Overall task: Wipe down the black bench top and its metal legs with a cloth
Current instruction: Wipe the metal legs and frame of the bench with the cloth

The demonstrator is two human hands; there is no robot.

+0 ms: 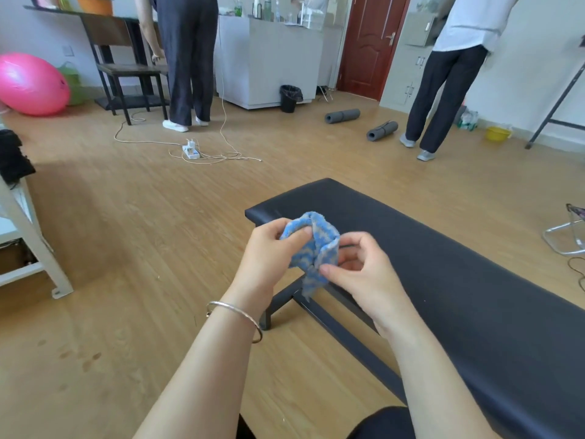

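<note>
A long black padded bench top (459, 280) runs from the middle of the view to the lower right. Its dark metal legs (278, 307) show beneath the near left edge, with a rail running back along the floor. A small blue and white patterned cloth (311, 248) is bunched in the air over the bench's left edge. My left hand (269, 255) pinches its upper left part. My right hand (361, 274) pinches its lower right edge between thumb and fingers. A silver bangle sits on my left wrist.
Two people stand at the back, one near a dark desk (126, 68), one at the right by grey cabinets. A power strip with cables (191, 152), two rolled grey mats (342, 116), a black bin (289, 98), a pink ball (31, 83) and a yellow basin (497, 133) lie on the wooden floor.
</note>
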